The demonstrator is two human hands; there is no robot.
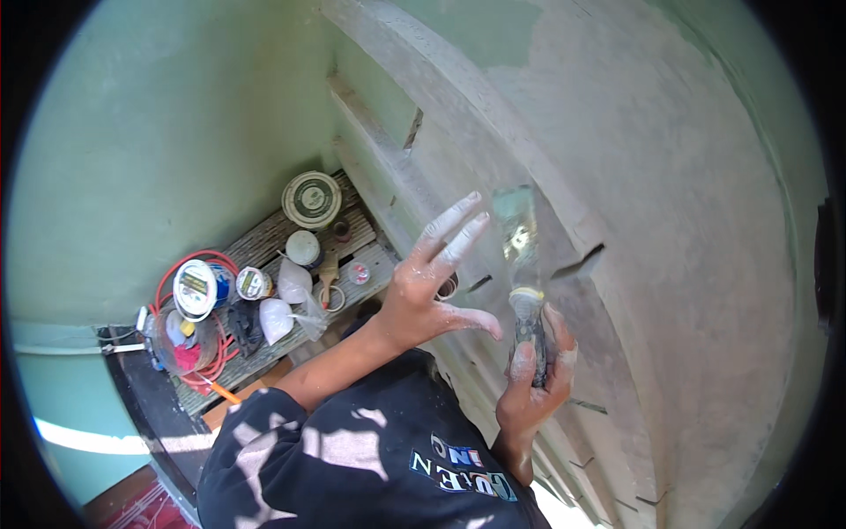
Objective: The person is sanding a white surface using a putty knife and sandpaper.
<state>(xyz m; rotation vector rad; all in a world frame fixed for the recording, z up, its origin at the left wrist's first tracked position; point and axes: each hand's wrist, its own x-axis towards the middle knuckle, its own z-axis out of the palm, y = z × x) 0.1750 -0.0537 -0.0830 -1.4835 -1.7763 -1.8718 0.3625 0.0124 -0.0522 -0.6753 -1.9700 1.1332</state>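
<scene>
My right hand (539, 375) is wrapped round the dark handle of a putty knife (518, 238). The knife's wide, smeared metal blade points up and away from me, with a yellow band where it meets the handle. Left of the knife, my left hand (432, 286) is raised with its fingers stretched and thumb apart, holding nothing. White powder or filler coats the fingertips of both hands. Behind the blade rises a wall (652, 176) with greyish-white patches over green paint.
A slatted wooden bench (256, 238) stands at the left by the green wall. On it are a lidded bucket (312, 199), paint cans (255, 283), a paintbrush (329, 271), bags of white powder (276, 319) and a coiled red hose (225, 353). Slots (579, 263) and ledges (493, 106) mark the wall.
</scene>
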